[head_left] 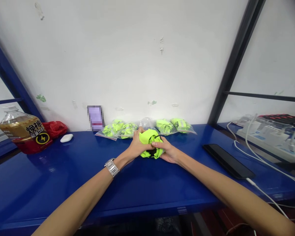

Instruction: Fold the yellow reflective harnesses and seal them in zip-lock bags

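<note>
The left grip (136,144) and right grip (169,150) are closed around the yellow cloth (147,137); even pressure should best keep its folds together.

Bright, even indoor light is filling a wide-angle view.
Soft white light is apparently coming from above: the wall (137,65) is glowing pale at twelve o'clock and the blue table (51,186) is catching hazy glare at eight. Near the centre, the left hand (136,144), right hand (170,151) and neon cloth (147,136) are showing fairly crisply. Dark shadow is pooling at six. Distortion is tilting the posts (233,65) at ten and two; pixel blocks are covering the screen (95,116) at nine.
</note>
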### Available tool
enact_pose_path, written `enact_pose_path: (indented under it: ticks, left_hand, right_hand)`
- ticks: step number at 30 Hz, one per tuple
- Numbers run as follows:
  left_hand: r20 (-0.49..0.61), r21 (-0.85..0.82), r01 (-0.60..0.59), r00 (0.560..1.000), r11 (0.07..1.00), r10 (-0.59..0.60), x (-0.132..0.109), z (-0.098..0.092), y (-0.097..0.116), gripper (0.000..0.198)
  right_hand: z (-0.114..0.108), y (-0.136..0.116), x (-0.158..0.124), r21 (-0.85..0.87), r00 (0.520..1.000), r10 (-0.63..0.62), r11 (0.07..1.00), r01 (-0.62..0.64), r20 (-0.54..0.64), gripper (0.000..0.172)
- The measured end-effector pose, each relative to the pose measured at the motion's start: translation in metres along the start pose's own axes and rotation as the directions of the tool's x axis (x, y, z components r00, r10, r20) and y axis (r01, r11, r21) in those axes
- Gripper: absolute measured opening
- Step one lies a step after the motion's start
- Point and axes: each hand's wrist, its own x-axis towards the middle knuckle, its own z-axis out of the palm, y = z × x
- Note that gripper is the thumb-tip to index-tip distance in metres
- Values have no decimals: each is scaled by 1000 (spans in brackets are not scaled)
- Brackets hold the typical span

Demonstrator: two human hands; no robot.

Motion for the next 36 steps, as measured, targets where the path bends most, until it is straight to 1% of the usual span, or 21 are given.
enact_pose_path:
  ticks: [3,6,9,13,15,19,22,25,26,27,28,29,30,31,32,33,34,36]
  left_hand:
    - [88,-55,-43,995,998,48,0,0,-6,58]
    - [200,-135,-82,974,987,108,-1,1,-7,62]
    - [257,-195,-91,956,977,140,-1,1,-5,65]
    - [282,-236,-57,951,970,124,0,-1,-5,68]
    - [287,-242,-58,949,968,129,1,-2,-6,69]
    - [293,-240,-63,947,969,135,0,-2,-4,72]
    - [294,-246,-45,948,968,119,0,-1,0,76]
    - [294,-286,6,952,958,82,3,-5,2,84]
    - [274,-289,21,960,957,62,6,-8,2,83]
    - [234,-269,22,971,963,43,9,-12,2,77]
    - [175,-206,5,984,978,32,13,-16,2,69]
    - [109,-76,-39,993,996,47,17,-20,1,60]
    - [57,104,-96,994,990,91,21,-23,-1,52]
    - [38,296,-156,988,943,151,25,-25,-4,46]
    - [54,451,-209,977,868,207,27,-25,-8,40]
    - [99,556,-257,965,791,244,28,-24,-12,35]
    - [155,615,-298,954,730,258,28,-21,-16,30]
    - [251,656,-350,937,669,243,27,-12,-26,25]
  right_hand:
    - [1,-2,-1,-4,999,6,1000,-6,-36,39]
    - [0,-2,1,22,999,9,1000,-8,-46,34]
    - [0,-1,2,21,998,-5,1000,7,-56,29]
    - [5,-1,1,-22,992,-50,999,47,-113,30]
    - [7,-1,1,-45,988,-72,997,66,-138,30]
    - [7,-3,-1,-89,981,-122,990,110,-153,31]
    - [7,-5,1,-144,972,-170,978,148,-160,32]
    - [5,-7,5,-206,943,-256,955,213,-212,35]
    - [4,-8,7,-227,927,-290,945,237,-239,35]
    - [2,-9,10,-250,908,-320,934,255,-270,36]
    - [-1,-11,12,-276,888,-345,924,265,-304,36]
    - [-5,-12,14,-303,867,-366,915,267,-339,36]
    - [-8,-14,15,-328,843,-386,906,268,-374,37]
    - [-13,-16,17,-350,820,-404,897,269,-405,37]
    - [-17,-18,17,-366,797,-423,890,274,-431,38]
    - [-21,-20,17,-378,777,-440,882,281,-450,38]
    - [-24,-22,17,-388,759,-456,875,288,-464,39]
    - [-30,-25,16,-408,737,-474,866,290,-481,39]
